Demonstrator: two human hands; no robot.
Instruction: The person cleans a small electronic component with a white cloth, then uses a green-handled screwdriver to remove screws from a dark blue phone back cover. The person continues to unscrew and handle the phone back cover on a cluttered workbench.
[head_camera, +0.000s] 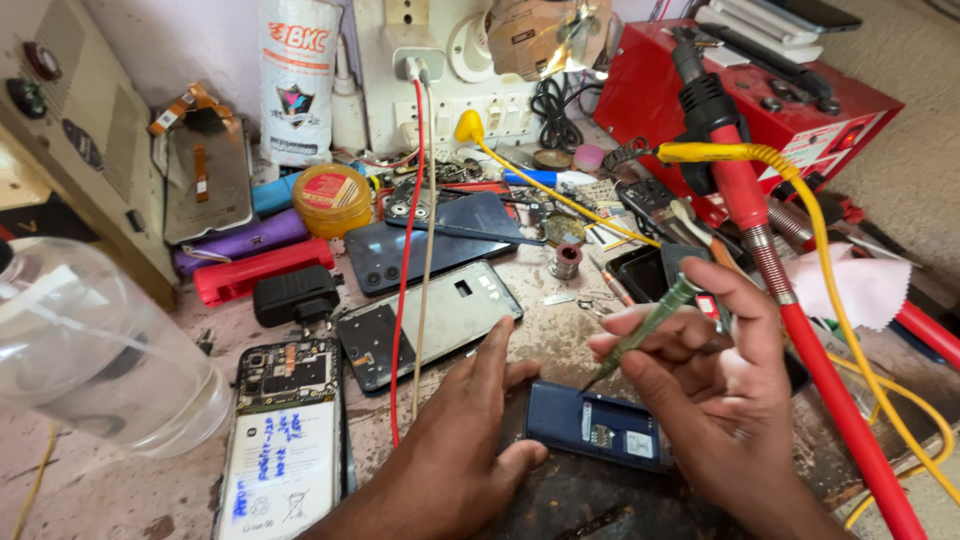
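A small blue phone (600, 428) lies back side up and open on the worn bench near the front edge. My left hand (455, 440) presses flat on the bench against its left end, thumb touching the phone's lower corner. My right hand (705, 390) grips a thin green-handled screwdriver (650, 325), tip pointing down to the phone's upper edge. The far right part of the phone is hidden under my right hand.
An opened phone with a white battery (285, 440) lies front left, beside a clear plastic bottle (90, 350). Phone back covers (430, 320), red and white wires (405, 280), a solder spool (565, 262), a red soldering tool (800, 330) with a yellow cable and a red box (790, 100) crowd the bench.
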